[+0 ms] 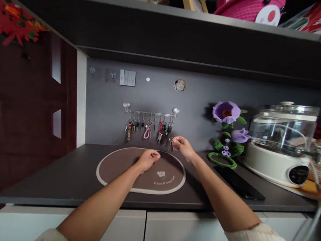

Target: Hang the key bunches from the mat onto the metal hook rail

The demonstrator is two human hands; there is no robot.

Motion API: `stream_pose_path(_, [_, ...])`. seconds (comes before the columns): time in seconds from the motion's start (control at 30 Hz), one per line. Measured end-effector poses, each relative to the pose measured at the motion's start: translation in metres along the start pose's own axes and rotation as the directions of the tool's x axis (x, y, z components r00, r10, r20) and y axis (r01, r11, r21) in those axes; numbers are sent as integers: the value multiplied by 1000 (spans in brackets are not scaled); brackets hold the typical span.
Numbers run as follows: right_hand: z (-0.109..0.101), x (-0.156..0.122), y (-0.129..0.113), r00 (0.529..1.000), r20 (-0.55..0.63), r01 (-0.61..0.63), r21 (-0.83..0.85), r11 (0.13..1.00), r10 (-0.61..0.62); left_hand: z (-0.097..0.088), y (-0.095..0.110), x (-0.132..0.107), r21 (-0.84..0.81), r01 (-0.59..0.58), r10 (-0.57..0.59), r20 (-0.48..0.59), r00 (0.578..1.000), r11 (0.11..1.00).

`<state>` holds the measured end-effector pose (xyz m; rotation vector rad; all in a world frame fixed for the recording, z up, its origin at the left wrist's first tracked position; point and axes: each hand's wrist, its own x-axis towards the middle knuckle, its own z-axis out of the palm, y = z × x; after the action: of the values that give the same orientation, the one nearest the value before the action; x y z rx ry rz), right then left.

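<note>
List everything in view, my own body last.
Wall: one, grey, back
Shelf: one, dark, overhead
Basket: one, pink, on shelf
Flower cluster: one, red, left
Counter: one, dark, below wall
Cabinet doors: several, white, below counter
Small hooks: two, clear, wall
Switch panel: one, grey, wall
Hook rail: one, clear, wall
Key bunches: several, mixed, on rail
Mat: one, brown, on counter
Flower ornament: one, purple, counter right
Flat device: one, black, counter right
Appliance: one, white, far right
Key ring: one, silvery and brown, over counter
Left fingers: one set, over mat
Right fingers: one set, holding key ring
</note>
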<state>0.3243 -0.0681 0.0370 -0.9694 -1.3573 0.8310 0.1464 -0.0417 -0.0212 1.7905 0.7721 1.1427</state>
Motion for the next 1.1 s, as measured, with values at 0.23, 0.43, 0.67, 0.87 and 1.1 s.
stream_pose_path(0.23, [-5, 38, -19, 994, -96, -40, 41, 998, 44, 1, 1, 1, -7, 40, -40, -34, 999, 999])
stream_pose_path(0.43, [-7, 69, -33, 968, -231, -87, 43, 995, 95, 1, 5, -1, -9, 49, -49, -37, 998, 999])
stream_pose_path(0.67, [-13, 90, -38, 961, -243, -136, 16, 991, 135, 0, 5, 0, 5, 79, -79, -48, 996, 997])
stream_pose_path(0.87, [-17, 97, -39, 962, -195, -199, -32, 979, 190, 0, 5, 1, -10, 82, -83, -48, 995, 997])
stream_pose_path(1.1, [-20, 99, -29, 961, -166, -236, -76, 969, 221, -1, 5, 1, -19, 78, -79, -44, 996, 997])
